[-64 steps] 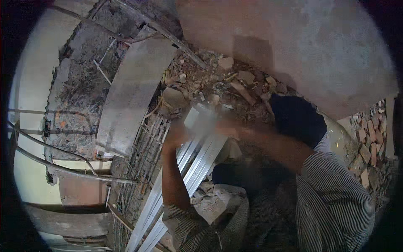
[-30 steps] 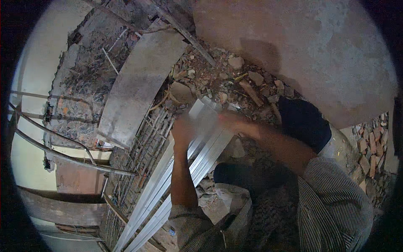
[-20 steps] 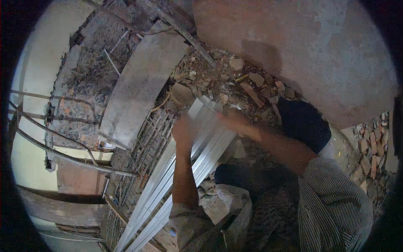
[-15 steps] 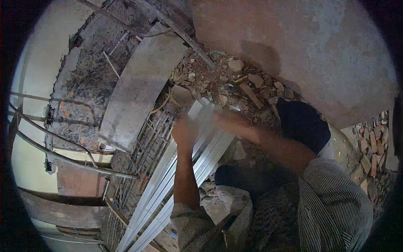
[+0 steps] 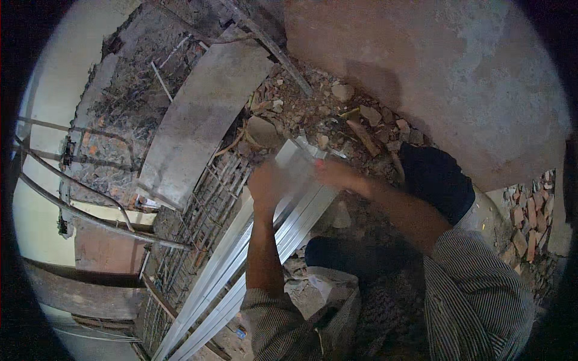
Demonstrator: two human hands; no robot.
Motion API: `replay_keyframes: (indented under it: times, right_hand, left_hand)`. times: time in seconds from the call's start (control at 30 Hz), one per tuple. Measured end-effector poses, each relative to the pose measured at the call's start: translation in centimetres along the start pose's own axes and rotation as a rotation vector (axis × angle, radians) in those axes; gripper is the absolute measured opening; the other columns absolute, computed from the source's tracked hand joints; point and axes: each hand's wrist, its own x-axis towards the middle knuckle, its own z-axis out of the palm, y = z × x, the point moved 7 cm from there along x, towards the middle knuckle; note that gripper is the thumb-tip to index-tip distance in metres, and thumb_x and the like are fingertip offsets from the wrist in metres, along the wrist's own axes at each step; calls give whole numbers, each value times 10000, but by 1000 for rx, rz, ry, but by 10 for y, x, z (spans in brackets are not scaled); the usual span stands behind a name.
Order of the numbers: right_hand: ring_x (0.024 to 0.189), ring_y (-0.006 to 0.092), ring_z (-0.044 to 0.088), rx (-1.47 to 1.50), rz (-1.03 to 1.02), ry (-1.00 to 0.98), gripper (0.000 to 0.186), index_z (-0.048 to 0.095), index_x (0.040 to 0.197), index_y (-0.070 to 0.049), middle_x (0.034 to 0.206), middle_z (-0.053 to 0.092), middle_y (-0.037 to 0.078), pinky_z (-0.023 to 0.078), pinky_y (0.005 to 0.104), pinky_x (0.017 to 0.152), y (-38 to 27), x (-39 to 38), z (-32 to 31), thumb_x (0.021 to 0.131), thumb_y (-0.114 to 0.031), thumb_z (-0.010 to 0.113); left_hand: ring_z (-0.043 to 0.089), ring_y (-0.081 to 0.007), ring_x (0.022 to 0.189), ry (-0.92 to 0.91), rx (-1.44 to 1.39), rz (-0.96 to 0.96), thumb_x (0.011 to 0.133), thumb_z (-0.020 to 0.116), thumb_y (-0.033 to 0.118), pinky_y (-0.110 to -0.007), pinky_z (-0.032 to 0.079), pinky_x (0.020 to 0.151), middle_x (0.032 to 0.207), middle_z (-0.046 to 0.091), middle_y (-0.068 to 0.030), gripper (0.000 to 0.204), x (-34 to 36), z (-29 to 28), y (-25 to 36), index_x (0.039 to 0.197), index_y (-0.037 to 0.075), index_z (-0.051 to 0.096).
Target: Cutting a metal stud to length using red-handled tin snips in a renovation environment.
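Judging the metal channels light, slick and springy, we'd grip their long edges toward seven o'clock; whether left hand or right hand pinches, we can't tell.

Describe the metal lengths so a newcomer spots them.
Find the broad grey board, upper left. Down and right, past the thin dark rods, the metal lengths slant from the lower edge up to the left hand and right hand. Unlike those rods, they are wide and bright silver.
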Motion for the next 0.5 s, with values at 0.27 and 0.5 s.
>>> replay_keyframes:
  times: [0.27, 0.5]
  right_hand:
    - [745, 181, 576, 82, -122, 54, 461, 594, 1031, -30, 834, 608, 91, 489, 349, 680, 5, 1, 4, 977, -456, 428]
    - [854, 221, 612, -266, -43, -98, 393, 557, 1113, -43, 928, 640, 114, 490, 383, 743, -20, -8, -7, 978, -391, 432]
  left_hand:
    - [650, -448, 811, -108, -21, 58, 699, 617, 188, -544, 523, 723, 862, 662, -257, 457, -4, 0, 13, 1110, 6, 532]
    - [661, -423, 814, -53, 50, 40, 712, 655, 239, -536, 535, 700, 871, 663, -238, 451, -10, -6, 14, 1074, -1, 538]
